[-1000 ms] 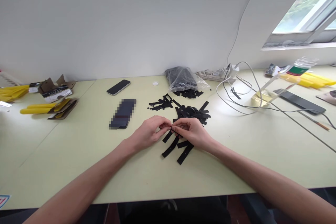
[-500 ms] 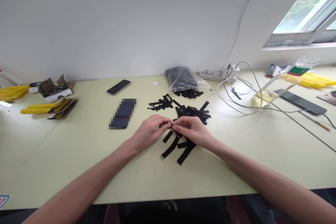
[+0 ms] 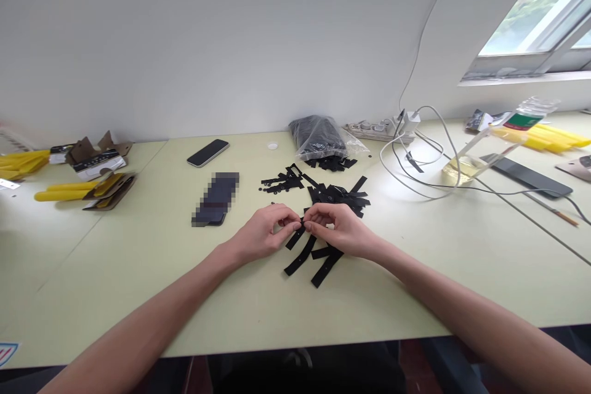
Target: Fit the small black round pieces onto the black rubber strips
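My left hand [image 3: 268,229] and my right hand [image 3: 341,229] meet over the table, thumbs and fingertips nearly touching. Both are closed in a pinch on a small black piece [image 3: 302,221], mostly covered by the fingers. Beneath and behind my right hand lies a loose heap of flat black strips [image 3: 341,196], some with small holes. Several strips [image 3: 300,260] fan out towards me below the hands. Just beyond my left hand sits a smaller group of short black strips and tiny round black pieces [image 3: 284,182].
A clear plastic bag of black pieces [image 3: 318,137] leans by the wall, beside a power strip [image 3: 378,130] and looping white cables [image 3: 420,196]. Left are a phone [image 3: 207,152], a pixelated dark object [image 3: 217,200] and yellow-handled items [image 3: 69,191]. A tilted clear bottle [image 3: 501,144] stands right.
My fingertips have shifted slightly around the small black piece, and my left fingers curl a little more. The view has moved slightly; the strips and piles stay in place.
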